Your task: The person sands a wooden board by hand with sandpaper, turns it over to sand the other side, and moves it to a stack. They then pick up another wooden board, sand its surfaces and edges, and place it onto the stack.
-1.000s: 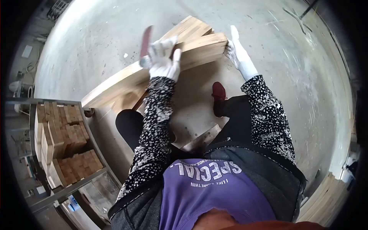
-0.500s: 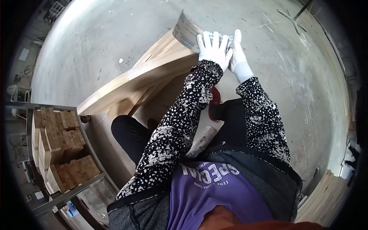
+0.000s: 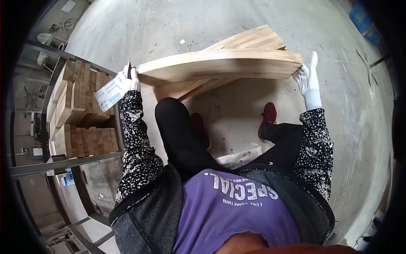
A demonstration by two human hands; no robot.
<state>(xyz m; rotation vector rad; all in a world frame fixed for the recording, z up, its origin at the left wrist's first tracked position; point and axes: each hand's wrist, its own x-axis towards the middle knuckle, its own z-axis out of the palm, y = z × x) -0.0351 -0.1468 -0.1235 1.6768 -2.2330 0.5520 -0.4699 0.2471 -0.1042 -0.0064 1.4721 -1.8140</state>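
A long, curved wooden panel [image 3: 220, 63] lies across in front of my knees, resting over another wooden panel [image 3: 253, 39]. At its left end is my left hand [image 3: 131, 83] in a white glove, closed on a sheet of sandpaper [image 3: 111, 92] with blue print on its back. That hand also touches the panel's end, though its fingers are partly hidden. My right hand [image 3: 305, 77], also gloved, grips the right end, fingers curled against the edge and thumb pointing up.
Stacked wooden blocks [image 3: 91, 139] fill a metal rack [image 3: 80, 160] at my left. A blue object [image 3: 364, 23] stands far right, near a metal stand [image 3: 372, 63]. A flat offcut-like piece [image 3: 239, 156] lies on the floor between my feet.
Both hands were together at the panel's far right end with the sandpaper. My left hand has carried the sandpaper to the left end; my right hand has moved right. The panel now lies more crosswise.
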